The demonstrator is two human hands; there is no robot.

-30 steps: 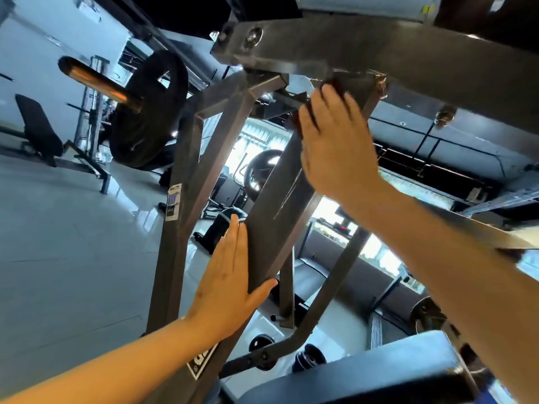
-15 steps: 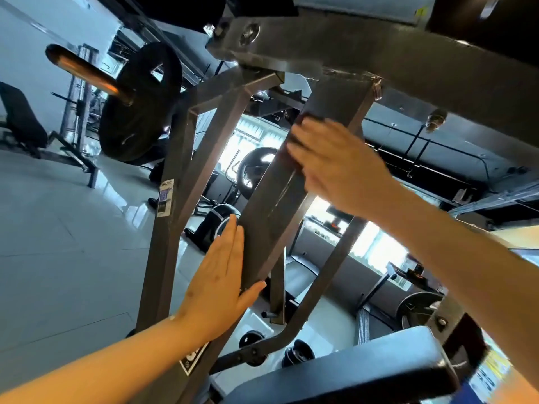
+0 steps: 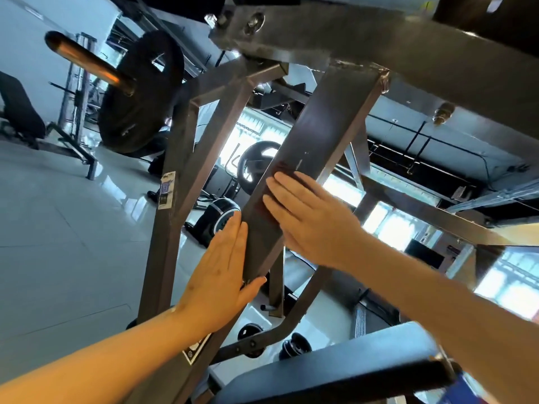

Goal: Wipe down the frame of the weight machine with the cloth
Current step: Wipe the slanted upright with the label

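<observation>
Close below the camera, the dark padded seat [image 3: 335, 371] fills the bottom edge, and both forearms reach up over it. A little further, the left hand [image 3: 221, 275] lies flat against the left side of the slanted frame beam [image 3: 329, 126], with straight fingers and the thumb hooked under the beam's lower edge. It holds nothing. Just above it, the right hand [image 3: 309, 217] presses flat on the wide face of the same beam, its fingers also straight. The two hands are apart but near each other.

I think the main risk is that the cloth [image 3: 281, 169] slips out, because it is only pinned under a flat palm and not gripped, and the beam is steep and smooth. The right hand could also slide down onto the left thumb, which lies in its way.

Almost all of the cloth is hidden under the right hand. Only a dark reddish strip shows on the beam just beyond the fingertips, and I take this for its edge, though I cannot be sure. It is well above the left hand.

Further up, the beam meets a heavy cross member. Behind, to the left, a black weight plate [image 3: 140, 94] sits on its bar above the pale floor [image 3: 58, 228].
</observation>
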